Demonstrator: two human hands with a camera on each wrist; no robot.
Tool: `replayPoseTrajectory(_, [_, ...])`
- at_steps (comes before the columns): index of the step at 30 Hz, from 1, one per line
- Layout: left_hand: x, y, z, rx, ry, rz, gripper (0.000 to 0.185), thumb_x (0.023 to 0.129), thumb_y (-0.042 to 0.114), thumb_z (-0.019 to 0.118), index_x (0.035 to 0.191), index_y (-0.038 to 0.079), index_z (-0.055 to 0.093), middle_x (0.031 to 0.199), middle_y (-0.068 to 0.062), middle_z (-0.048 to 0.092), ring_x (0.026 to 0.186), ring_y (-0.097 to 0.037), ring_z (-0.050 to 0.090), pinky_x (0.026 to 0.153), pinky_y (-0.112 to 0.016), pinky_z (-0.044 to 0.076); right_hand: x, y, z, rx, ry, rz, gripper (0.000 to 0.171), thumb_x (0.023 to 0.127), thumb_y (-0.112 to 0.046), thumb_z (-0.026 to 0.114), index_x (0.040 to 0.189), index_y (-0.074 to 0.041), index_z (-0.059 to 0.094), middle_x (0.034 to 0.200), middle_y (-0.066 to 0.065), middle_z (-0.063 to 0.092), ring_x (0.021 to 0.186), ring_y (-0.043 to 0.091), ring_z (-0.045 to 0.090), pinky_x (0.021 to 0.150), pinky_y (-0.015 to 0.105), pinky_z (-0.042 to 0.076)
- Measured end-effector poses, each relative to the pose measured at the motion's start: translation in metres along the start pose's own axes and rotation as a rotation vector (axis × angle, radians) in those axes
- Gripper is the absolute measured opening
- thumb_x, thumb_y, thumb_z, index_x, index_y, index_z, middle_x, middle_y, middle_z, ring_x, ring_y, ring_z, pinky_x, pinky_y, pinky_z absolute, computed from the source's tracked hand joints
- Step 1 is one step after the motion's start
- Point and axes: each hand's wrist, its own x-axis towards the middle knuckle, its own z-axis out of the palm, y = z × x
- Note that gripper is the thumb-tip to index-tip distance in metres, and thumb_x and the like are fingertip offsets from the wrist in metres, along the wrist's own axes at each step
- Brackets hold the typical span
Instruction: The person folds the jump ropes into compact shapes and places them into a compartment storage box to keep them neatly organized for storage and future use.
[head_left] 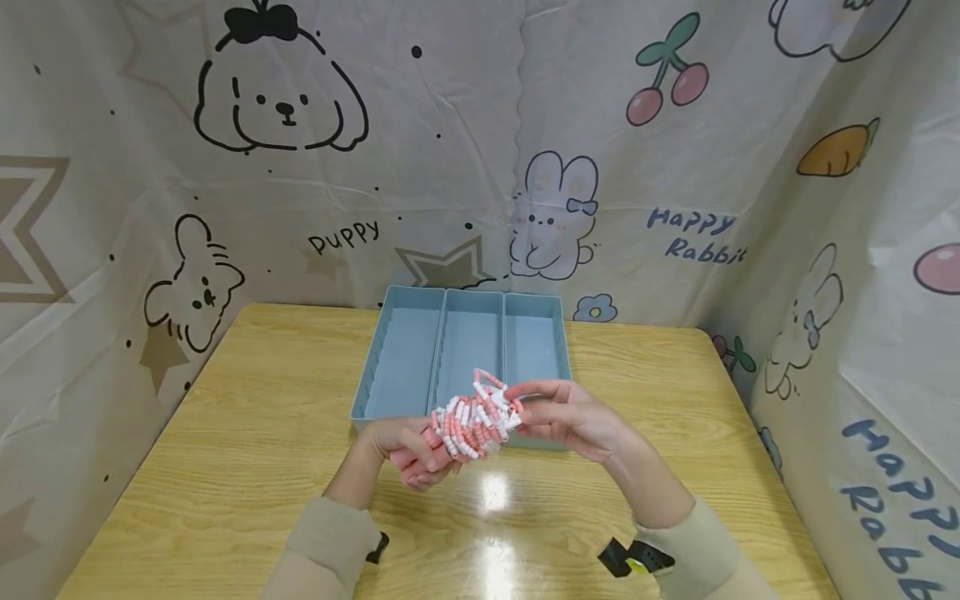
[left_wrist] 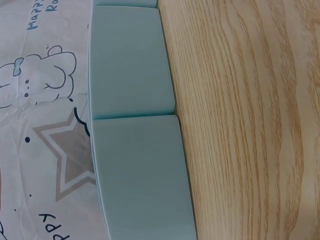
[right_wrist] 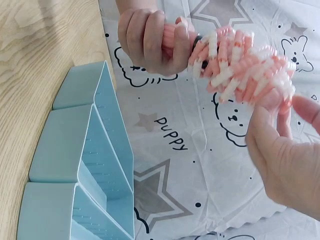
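A bundle of pink and white beaded rope (head_left: 472, 419) (right_wrist: 245, 67) hangs in the air just in front of the blue tray. My left hand (head_left: 416, 454) (right_wrist: 150, 40) grips the pink handles at the bundle's left end, fingers curled round them. My right hand (head_left: 558, 412) (right_wrist: 282, 150) pinches the bundle's right end with its fingertips. The blue tray (head_left: 390, 358) (left_wrist: 135, 150) (right_wrist: 75, 165) has three long compartments and nothing in them. The left wrist view shows only the tray's outer wall and the table, not the hand.
A wooden table (head_left: 225, 467) (left_wrist: 250, 125) carries the tray at its far middle. Cartoon-printed cloth (head_left: 450, 167) (right_wrist: 200, 150) walls the table on the back and both sides. Bare wood lies left, right and in front of the hands.
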Motion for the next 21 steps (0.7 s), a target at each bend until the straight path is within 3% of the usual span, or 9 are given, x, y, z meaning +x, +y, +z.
replayPoseTrajectory(5, [-0.001, 0.002, 0.001, 0.011, 0.007, -0.011, 0.014, 0.086, 0.021, 0.055, 0.097, 0.013, 0.052, 0.065, 0.003, 0.052, 0.052, -0.007, 0.047, 0.048, -0.022, 0.04, 0.0, -0.002, 0.005, 0.011, 0.054, 0.031, 0.021, 0.084, 0.001, 0.056, 0.097, -0.012, 0.066, 0.092, 0.004, 0.064, 0.079, 0.013, 0.062, 0.078, 0.027, 0.051])
replayPoseTrajectory(12, [-0.003, 0.004, 0.001, 0.007, 0.007, -0.001, 0.013, 0.087, 0.014, 0.05, 0.099, 0.013, 0.053, 0.066, 0.003, 0.053, 0.053, -0.007, 0.047, 0.049, -0.022, 0.04, -0.002, -0.002, 0.007, 0.044, 0.054, 0.037, 0.022, 0.084, 0.003, 0.056, 0.099, -0.011, 0.065, 0.095, 0.006, 0.063, 0.084, 0.016, 0.064, 0.08, 0.029, 0.051])
replayPoseTrajectory(21, [-0.002, 0.011, 0.008, 0.008, 0.022, -0.012, 0.013, 0.087, 0.013, 0.051, 0.1, 0.011, 0.052, 0.065, 0.005, 0.053, 0.052, -0.006, 0.047, 0.049, -0.023, 0.041, -0.002, 0.002, 0.009, 0.091, 0.123, 0.081, 0.026, 0.083, 0.008, 0.048, 0.094, -0.01, 0.063, 0.087, 0.004, 0.064, 0.079, 0.014, 0.063, 0.079, 0.029, 0.052])
